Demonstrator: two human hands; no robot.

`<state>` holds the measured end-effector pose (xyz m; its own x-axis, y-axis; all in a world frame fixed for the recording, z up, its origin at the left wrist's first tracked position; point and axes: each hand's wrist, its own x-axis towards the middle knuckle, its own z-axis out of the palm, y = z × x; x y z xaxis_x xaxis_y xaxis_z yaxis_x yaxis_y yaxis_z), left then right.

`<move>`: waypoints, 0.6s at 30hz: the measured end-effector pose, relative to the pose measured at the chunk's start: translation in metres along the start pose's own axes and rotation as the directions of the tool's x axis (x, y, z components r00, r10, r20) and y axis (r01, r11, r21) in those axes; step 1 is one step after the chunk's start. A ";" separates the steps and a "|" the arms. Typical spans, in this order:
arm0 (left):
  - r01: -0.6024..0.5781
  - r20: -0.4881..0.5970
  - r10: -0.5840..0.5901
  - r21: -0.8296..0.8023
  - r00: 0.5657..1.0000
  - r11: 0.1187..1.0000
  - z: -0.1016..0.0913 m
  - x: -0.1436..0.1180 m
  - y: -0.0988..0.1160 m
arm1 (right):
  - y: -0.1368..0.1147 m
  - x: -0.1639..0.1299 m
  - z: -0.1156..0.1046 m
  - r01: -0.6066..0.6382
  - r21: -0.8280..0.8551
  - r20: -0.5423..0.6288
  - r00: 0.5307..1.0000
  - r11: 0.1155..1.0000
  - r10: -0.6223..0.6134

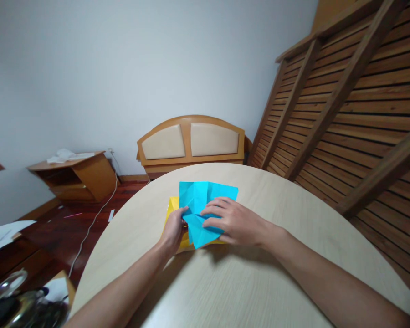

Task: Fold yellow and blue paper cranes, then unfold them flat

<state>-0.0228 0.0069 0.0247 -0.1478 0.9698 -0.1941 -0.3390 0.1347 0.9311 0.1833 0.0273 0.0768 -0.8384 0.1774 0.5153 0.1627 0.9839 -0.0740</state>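
Note:
A creased sheet of blue paper [197, 196] is held up above the round table, partly folded, with a pointed flap hanging at its lower edge. My left hand [173, 228] pinches its left edge, the thumb lying on the front. Over the right part lies my right hand [234, 221], its fingers spread across the creases and resting on the paper. Behind and below the blue sheet is yellow paper [172, 205], mostly covered by it and by my hands. Whether my left fingers also touch the yellow paper, I cannot tell.
The pale round table [259, 291] fills the foreground. Behind it stands a wooden headboard [187, 136] against the wall. Slatted wooden panels [328, 105] lean at the right. A low cabinet [95, 177] and a white cable [92, 223] are at the left, with a kettle-like metal object [20, 310] nearer.

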 end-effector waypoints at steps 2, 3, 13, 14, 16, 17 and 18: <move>0.103 0.031 -0.100 -0.098 0.994 0.990 0.002 -0.002 0.006 | 0.007 -0.001 0.002 -0.010 -0.001 -0.018 1.000 1.000 0.010; 0.152 0.055 -0.146 -0.128 0.988 0.980 0.002 -0.003 0.010 | 0.010 -0.002 0.002 -0.014 0.002 -0.027 1.000 1.000 0.014; 0.135 -0.053 -0.131 0.077 0.990 0.988 -0.017 0.006 0.028 | 0.017 -0.009 -0.020 -0.041 0.097 -0.141 0.988 0.994 0.055; 0.064 -0.051 -0.057 0.147 0.997 0.987 -0.021 0.009 0.032 | 0.017 -0.009 -0.022 -0.042 0.084 -0.141 0.989 0.996 0.054; -0.059 -0.042 0.077 0.327 0.996 0.943 -0.027 0.014 0.041 | 0.019 -0.010 -0.025 -0.041 0.052 -0.138 0.989 0.998 0.048; -0.113 -0.042 0.144 0.423 0.989 0.899 -0.030 0.018 0.046 | 0.021 -0.011 -0.025 -0.038 0.037 -0.137 0.990 0.999 0.042; -0.160 -0.047 0.213 0.508 0.976 0.847 -0.033 0.021 0.050 | 0.023 -0.011 -0.023 -0.032 0.024 -0.134 0.990 0.999 0.035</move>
<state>-0.0738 0.0272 0.0570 -0.2598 0.9656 -0.0060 0.2082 0.0621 0.9761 0.2085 0.0480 0.0892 -0.7548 0.2070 0.6225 0.1768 0.9780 -0.1108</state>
